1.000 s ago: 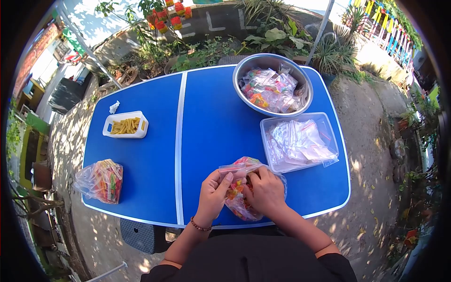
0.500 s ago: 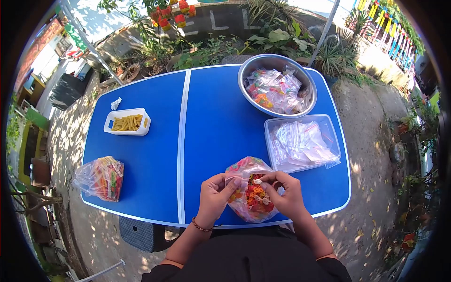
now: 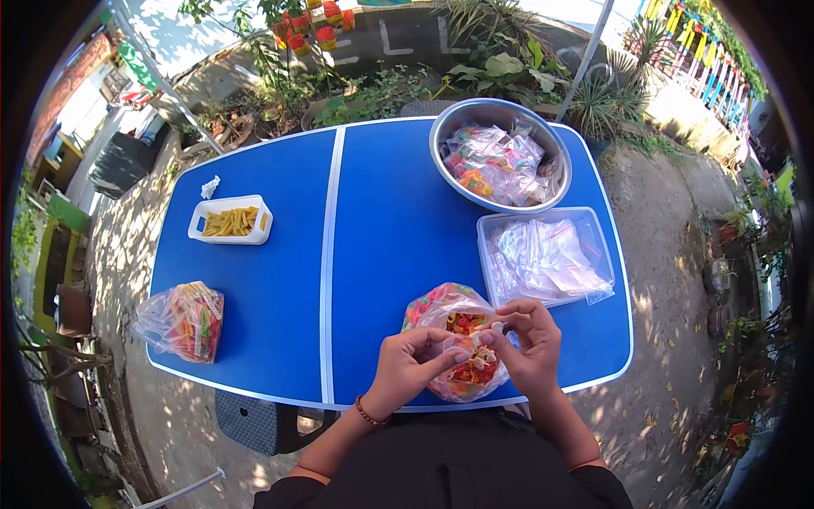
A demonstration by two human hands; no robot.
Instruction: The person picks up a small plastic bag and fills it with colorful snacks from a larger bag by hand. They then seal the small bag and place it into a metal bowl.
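A clear plastic bag [image 3: 454,299] full of small red, orange, yellow and pale curly pieces stands open at the table's near edge. Over its mouth, my left hand [image 3: 415,360] is closed, thumb and fingers pinching a small clear plastic bag [image 3: 459,343]. My right hand [image 3: 532,349] is beside it on the right, with a small white piece [image 3: 497,327] pinched between thumb and fingertip. What the piece is, I cannot make out. Colourful pieces [image 3: 475,369] show below and between the hands.
A clear box [image 3: 485,254] of small plastic bags and a metal basin [image 3: 435,153] of filled packets stand on the right of the blue table [image 3: 390,220]. On the left are a white container [image 3: 237,239] of yellow sticks and a tied bag [image 3: 188,322] of coloured sticks.
My left hand has moved right and slightly down, over the large bag's mouth. My right hand has shifted a little right, still pinching the white piece.
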